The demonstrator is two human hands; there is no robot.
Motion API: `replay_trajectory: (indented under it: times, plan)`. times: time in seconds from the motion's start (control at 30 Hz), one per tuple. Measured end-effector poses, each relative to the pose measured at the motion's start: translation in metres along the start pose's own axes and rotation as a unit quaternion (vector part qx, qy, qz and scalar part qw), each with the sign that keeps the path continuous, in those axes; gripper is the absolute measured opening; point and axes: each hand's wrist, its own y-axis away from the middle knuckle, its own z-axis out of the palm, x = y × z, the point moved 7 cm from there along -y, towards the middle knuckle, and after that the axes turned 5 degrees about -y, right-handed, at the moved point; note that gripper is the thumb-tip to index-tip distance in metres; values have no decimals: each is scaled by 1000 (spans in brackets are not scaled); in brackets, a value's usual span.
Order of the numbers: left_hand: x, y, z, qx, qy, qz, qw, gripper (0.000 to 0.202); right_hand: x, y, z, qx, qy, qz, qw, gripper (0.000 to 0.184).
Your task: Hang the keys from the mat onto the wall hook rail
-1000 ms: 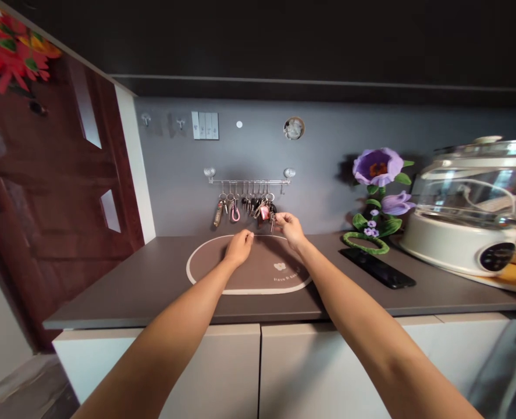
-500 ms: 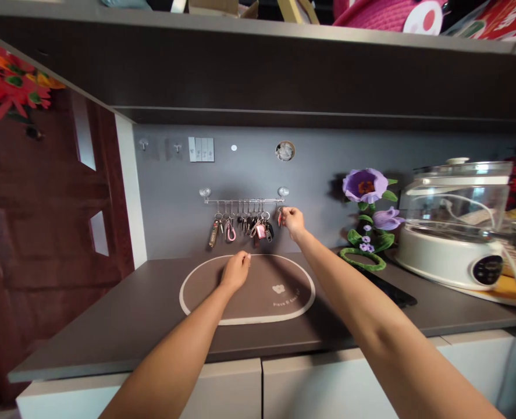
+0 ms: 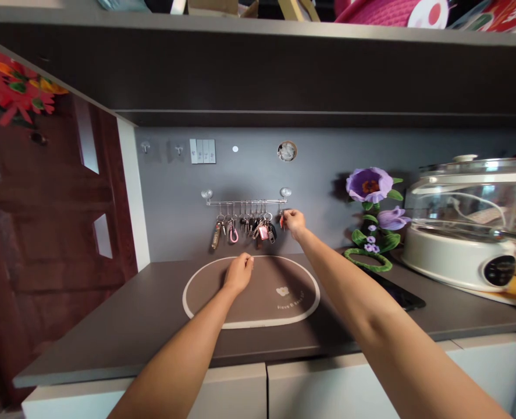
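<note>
A clear hook rail (image 3: 246, 202) is fixed to the grey back wall, and several bunches of keys (image 3: 258, 227) hang from it, one with a pink carabiner (image 3: 234, 234). At the rail's right end, my right hand (image 3: 295, 223) is closed in a pinch on a key ring with a small red tag (image 3: 281, 221); its upper part is close to the last hook, and whether it hangs there I cannot tell. My left hand (image 3: 239, 272) is closed over the brown oval mat (image 3: 262, 308), below the keys. Whatever its curled fingers hold, if anything, is hidden.
Purple felt flowers (image 3: 370, 185) with a green ring base stand on the right, beside a flat black object (image 3: 397, 291). A white appliance with a clear top (image 3: 454, 250) is farther right. An overhanging shelf (image 3: 258, 75) runs above; a dark red door (image 3: 57, 233) is at left.
The whole view has shifted slightly, so things sit a little farther right and lower. Both hands keep nearly the same places relative to the rail and the mat.
</note>
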Motion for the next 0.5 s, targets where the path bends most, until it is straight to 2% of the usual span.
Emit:
replay_trajectory:
  times: [0.13,0.2,0.27,0.37,0.5]
  plan:
    - [-2,1,0,-4,-3,-14,1000,21,5,7,-1,-36,-15,25,999,16]
    - [0,2,-1,-11,-6,-8,1000,30,5,11,-4,-42,-7,22,999,13]
    - [3,4,-1,-23,-2,3,1000,42,3,19,-11,-20,13,3,1000,11]
    - [4,9,-3,-40,30,-5,999,59,1,39,-19,-2,28,-21,999,30]
    - [10,15,-15,-35,93,-52,994,78,-5,83,-11,-80,41,-35,995,54]
